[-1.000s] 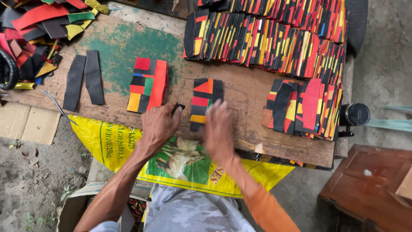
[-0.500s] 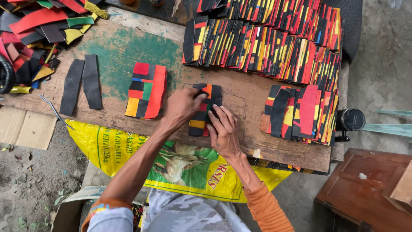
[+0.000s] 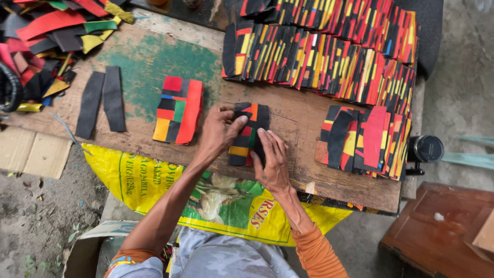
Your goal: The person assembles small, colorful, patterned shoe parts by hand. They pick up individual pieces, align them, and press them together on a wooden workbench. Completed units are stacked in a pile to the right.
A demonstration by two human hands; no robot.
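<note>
While the left hand (image 3: 218, 133) pinches the top of a striped patchwork piece (image 3: 248, 135) in a narrow grip, the right hand (image 3: 271, 160) lies flat on its lower edge, seemingly to keep it square. It rests mid-worktop (image 3: 154, 62), on worn wood with green paint, between a similar piece (image 3: 177, 110) and overlapping rows of finished pieces (image 3: 329, 56); dirt floor (image 3: 36, 216) lies around.

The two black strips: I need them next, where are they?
The two black strips lie side by side on the left of the wooden table, beside the scrap pile.
</note>
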